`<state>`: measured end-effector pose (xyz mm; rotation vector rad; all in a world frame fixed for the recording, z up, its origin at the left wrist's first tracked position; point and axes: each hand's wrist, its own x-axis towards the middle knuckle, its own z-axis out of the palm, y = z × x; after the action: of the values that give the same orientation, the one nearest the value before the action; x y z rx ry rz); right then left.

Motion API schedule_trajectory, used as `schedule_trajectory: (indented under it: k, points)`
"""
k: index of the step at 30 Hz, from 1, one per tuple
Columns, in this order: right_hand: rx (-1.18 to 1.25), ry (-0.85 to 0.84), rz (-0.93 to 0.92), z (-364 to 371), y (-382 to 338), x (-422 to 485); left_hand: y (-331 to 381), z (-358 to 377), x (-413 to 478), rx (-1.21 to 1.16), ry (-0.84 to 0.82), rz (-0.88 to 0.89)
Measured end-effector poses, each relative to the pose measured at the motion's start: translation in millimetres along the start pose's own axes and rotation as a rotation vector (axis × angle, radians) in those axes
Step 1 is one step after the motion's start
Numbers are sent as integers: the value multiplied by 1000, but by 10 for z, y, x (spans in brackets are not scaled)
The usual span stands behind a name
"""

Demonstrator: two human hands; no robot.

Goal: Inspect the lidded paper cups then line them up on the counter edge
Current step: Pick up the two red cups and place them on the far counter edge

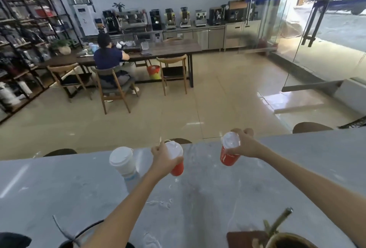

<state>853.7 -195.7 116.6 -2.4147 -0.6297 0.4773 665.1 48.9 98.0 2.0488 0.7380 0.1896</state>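
Observation:
On the grey marble counter (pixel 198 198), near its far edge, a white lidded paper cup (pixel 123 161) stands upright at the left. My left hand (pixel 162 158) grips a red cup with a white lid (pixel 176 160), tilted slightly, just to the right of the white cup. My right hand (pixel 244 144) holds a second red lidded cup (pixel 229 151) raised and tipped, its clear-white lid facing me. Both red cups look held above or at the counter surface; contact with it is unclear.
A potted plant (pixel 283 236) on a brown mat sits at the counter's near right. A dark cable (pixel 79 234) lies at the near left. Stool tops (pixel 311 128) stand just beyond the far edge. Across the room a person sits at a long table.

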Motion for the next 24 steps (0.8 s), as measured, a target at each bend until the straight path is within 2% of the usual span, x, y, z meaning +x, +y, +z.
schedule_trajectory:
  k: [6, 12, 19, 24]
  points:
    - [-16, -78, -13, 420, 62, 368, -297, 164, 387, 24, 20, -19]
    - [-59, -73, 8, 659, 38, 499, -431, 225, 520, -38, 92, -16]
    - [-156, -148, 71, 610, -59, 515, -509, 150, 583, -18, 17, -6]
    - [-147, -140, 90, 603, -23, 458, -502, 128, 561, 16, -13, -27]
